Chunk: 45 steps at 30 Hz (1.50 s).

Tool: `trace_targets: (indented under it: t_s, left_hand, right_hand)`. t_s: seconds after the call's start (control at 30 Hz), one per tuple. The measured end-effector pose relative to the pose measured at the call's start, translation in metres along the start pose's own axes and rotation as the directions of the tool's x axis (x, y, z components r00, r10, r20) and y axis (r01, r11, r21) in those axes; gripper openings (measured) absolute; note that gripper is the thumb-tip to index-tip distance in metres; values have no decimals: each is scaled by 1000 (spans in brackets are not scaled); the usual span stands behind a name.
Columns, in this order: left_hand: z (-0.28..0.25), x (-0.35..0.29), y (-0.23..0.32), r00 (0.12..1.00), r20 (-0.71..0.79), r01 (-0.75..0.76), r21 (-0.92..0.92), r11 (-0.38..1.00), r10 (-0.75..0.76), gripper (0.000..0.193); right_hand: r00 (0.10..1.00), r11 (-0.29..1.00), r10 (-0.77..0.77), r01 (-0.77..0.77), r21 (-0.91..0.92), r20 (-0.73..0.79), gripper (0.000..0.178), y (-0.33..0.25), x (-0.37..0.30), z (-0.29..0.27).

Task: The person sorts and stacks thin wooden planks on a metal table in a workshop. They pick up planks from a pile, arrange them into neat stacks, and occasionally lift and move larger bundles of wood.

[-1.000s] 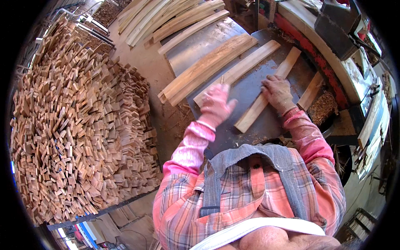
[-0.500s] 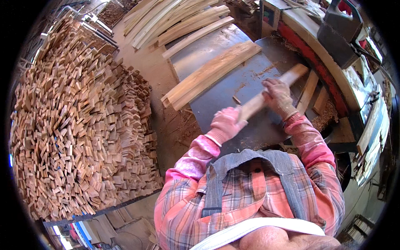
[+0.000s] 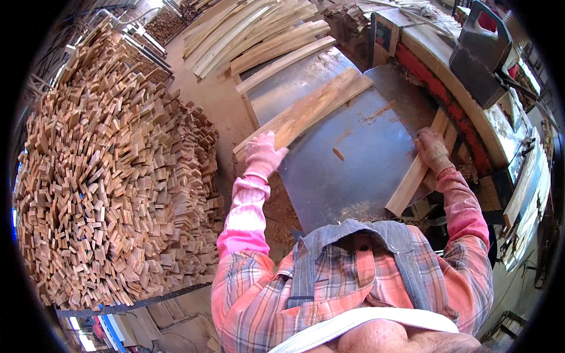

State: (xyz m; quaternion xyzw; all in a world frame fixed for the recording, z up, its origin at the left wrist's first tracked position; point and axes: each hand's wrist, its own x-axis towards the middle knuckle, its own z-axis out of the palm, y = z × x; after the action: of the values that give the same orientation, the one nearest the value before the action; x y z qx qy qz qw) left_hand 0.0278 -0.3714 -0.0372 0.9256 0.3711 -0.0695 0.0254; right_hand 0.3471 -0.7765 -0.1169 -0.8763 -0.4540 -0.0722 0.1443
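My left hand [image 3: 263, 154], in a pink glove, grips the near end of a flat wooden board [image 3: 312, 106] that lies slanted across the grey metal saw table [image 3: 359, 159]. My right hand [image 3: 434, 150], also gloved, holds a narrower wood strip [image 3: 415, 174] at the table's right side, close to the red machine edge [image 3: 447, 100]. The strip runs from near my body up toward the machine.
A large heap of short cut wood pieces [image 3: 112, 188] fills the left side. Long planks [image 3: 259, 35] are stacked beyond the table. A dark machine housing [image 3: 479, 56] stands at upper right. Sawdust lies on the floor near the table's left edge.
My left hand let go of the strip and swung left to the end of the wide board. My right hand carried the strip to the table's right edge.
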Motion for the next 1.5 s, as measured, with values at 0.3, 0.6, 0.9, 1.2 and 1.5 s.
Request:
trace_targets:
  t_s: [0.3, 0.6, 0.9, 1.2, 1.5]
  left_hand:
    - [43, -85, 104, 935, -169, -348, -255, 902, 313, 67]
    - [40, -24, 6, 966, -191, -166, 47, 985, 172, 51]
    - [60, 6, -77, 973, -210, -138, -202, 970, 94, 59]
    - [60, 3, -82, 989, 84, 86, -996, -9, 121, 36]
    - [65, -64, 8, 875, 154, 70, -979, 194, 460, 38]
  right_hand:
    - [980, 975, -128, 153, 159, -155, 34, -127, 43, -9]
    - [991, 980, -137, 137, 144, -13, 24, -54, 14, 14]
    - [988, 975, 156, -157, -158, -20, 18, -14, 39, 45]
    - [699, 601, -715, 609, 517, 7, 26, -319, 28, 21]
    - [959, 929, -274, 284, 238, -75, 26, -230, 70, 31]
